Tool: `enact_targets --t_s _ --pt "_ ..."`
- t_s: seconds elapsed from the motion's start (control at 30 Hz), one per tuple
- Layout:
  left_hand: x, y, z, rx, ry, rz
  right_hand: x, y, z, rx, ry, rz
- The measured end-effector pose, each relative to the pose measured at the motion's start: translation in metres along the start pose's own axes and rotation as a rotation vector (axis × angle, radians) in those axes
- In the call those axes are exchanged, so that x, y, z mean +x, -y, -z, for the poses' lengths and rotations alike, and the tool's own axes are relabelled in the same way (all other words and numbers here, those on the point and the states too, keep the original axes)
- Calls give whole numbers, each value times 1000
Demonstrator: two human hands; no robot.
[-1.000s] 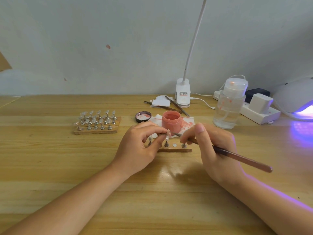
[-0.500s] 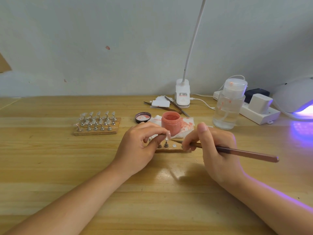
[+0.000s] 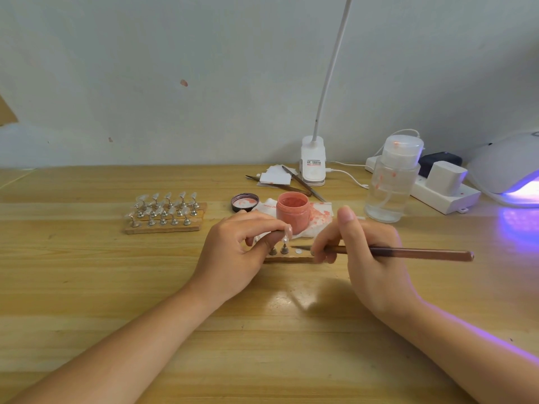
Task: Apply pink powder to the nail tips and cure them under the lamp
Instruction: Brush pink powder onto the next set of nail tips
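Head view: a nail tip [image 3: 287, 232] on its stand sits pinched between left hand [image 3: 242, 252] thumb and forefinger, over the near wooden strip [image 3: 291, 258]. Right hand [image 3: 370, 258] fingers clamp a brush [image 3: 408, 253], bristles just beside the tip. Pink powder jar [image 3: 292, 211] stands close behind; glowing lamp [image 3: 507, 167] at the table's [image 3: 87, 287] right edge; bare wood lies left.

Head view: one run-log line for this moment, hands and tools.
left hand: pinches nail tip on stand | right hand: holds brush, bristles beside tip | powder jar: open | cure lamp: lit
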State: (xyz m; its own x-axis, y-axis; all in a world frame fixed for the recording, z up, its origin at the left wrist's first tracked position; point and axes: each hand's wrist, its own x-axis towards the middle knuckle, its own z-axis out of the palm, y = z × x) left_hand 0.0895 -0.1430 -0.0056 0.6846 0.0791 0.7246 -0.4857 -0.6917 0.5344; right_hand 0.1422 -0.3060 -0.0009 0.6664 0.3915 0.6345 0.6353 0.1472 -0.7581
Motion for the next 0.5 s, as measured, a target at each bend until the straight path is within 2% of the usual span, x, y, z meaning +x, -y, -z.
enact_targets --t_s 0.13,0.3,0.43,0.5 --pt "0 -1 1 22 -5 -14 1 0 -1 -35 -30 70" --pt "0 0 0 17 -19 -11 1 1 -1 2 -31 -4" --pt "0 0 0 10 -24 -3 2 1 -2 -73 -52 80" --pt "0 0 0 14 -24 2 1 0 -1 -67 -26 26"
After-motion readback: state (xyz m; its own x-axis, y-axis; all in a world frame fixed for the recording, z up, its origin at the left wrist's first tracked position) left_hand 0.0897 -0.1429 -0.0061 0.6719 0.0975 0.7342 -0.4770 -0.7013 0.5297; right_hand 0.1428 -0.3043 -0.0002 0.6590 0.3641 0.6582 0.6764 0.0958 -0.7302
